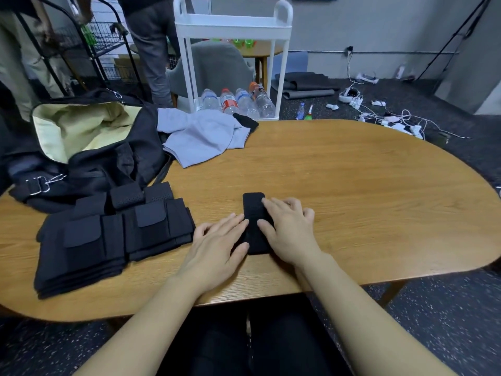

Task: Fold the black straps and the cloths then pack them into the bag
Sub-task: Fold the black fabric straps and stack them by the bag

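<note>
A folded black strap (pixel 253 210) lies on the wooden table (pixel 366 191) in front of me. My left hand (pixel 217 245) lies flat on its left side, fingers straight, thumb against its near edge. My right hand (pixel 287 226) presses on its right side with spread fingers. Stacks of folded black straps (pixel 108 237) sit to the left. A grey cloth (pixel 200 134) lies unfolded at the table's far side, a small black cloth (pixel 246 121) beside it. The black bag (pixel 89 147) stands open at the far left, showing its pale lining.
A white trolley (pixel 233 28) with water bottles (pixel 238 103) stands behind the table, next to a grey chair (pixel 217 66). Two people stand by a wire rack (pixel 89 42) at the back left. Cables and chargers (pixel 393 120) litter the floor on the right.
</note>
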`<state>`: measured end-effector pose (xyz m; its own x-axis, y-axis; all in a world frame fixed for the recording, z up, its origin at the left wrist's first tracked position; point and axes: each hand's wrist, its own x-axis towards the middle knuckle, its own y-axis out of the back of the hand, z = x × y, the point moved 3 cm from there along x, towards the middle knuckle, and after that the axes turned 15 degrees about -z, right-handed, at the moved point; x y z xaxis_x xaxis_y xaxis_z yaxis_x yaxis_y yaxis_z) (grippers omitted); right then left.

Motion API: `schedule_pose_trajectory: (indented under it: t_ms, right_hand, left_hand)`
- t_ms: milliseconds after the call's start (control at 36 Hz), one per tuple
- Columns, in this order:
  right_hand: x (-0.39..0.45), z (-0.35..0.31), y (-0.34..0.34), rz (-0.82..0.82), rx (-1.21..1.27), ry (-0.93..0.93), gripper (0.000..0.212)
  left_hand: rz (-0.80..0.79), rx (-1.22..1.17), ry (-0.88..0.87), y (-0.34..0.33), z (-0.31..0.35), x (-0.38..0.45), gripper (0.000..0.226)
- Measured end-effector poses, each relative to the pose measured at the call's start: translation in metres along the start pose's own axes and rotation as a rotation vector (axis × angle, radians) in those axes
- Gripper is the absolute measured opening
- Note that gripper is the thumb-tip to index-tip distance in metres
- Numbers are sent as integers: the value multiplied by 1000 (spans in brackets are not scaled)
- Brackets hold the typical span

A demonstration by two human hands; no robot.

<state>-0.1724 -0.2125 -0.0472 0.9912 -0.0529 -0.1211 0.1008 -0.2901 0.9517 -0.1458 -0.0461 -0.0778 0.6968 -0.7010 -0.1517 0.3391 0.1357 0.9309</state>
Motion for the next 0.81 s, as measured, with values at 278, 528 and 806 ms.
schedule_pose_trajectory:
  t_ms: [278,528,806]
  right_hand:
    - [41,5,1,-57,314,16,76]
    - [36,2,9,98,321,120,40]
    - [1,-5,-8,306,-145,169,24]
  left_hand:
    - [20,-36,-16,-2,-2,0,75]
    - [31,-6,-7,-1,-2,0,74]
    - [29,15,14,-1,0,-1,80]
